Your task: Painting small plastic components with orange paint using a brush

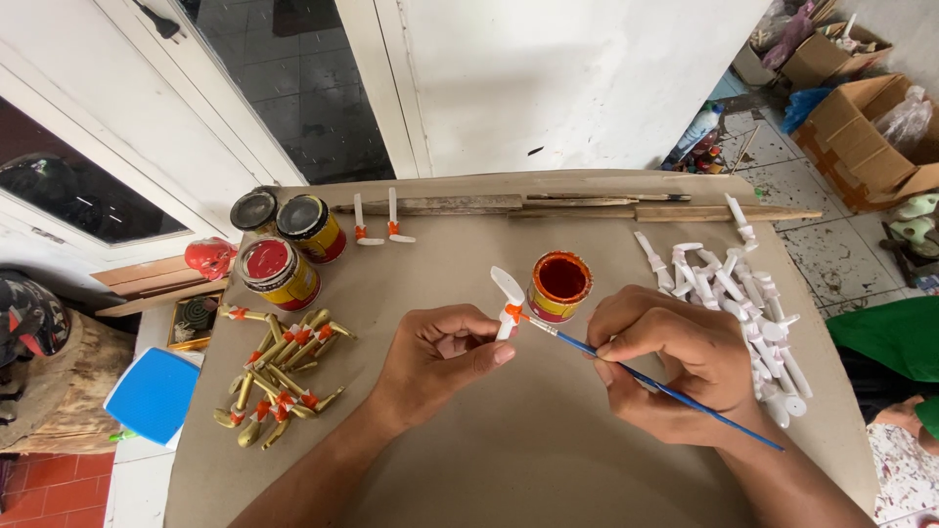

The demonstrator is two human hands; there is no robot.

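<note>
A small white piece (507,298) with a flat, rounded top and an orange band low on its stem stands upright over the middle of the brown table (509,460); the left hand (440,357) pinches it at the bottom between thumb and fingers, so that hand is closed on it; the right hand (665,357) is closed around a thin blue paintbrush (653,383), and the tip of the brush touches the orange band; the two hands are close but do not touch.

Just behind the white piece sits a small open tin (560,285) with orange-red paint inside; to the right of the hands lies a heap of plain white pieces (743,303); at the back of the table two more white pieces with orange bands (380,227) stand beside some long wooden sticks (587,205).

To the left of the hands lies a bunch of gold pieces (279,376) with orange bands; behind them stand three more tins, one with a red lid (277,272), one with a yellowish lid (311,227) and one with a dark lid (253,209); a small red mask (209,258) lies near them, off the table edge.

A blue stool (155,393) sits on the floor to the left; cardboard boxes (861,137) stand on the tiled floor at the far right; a bit of green cloth (890,337) shows at the right edge.
</note>
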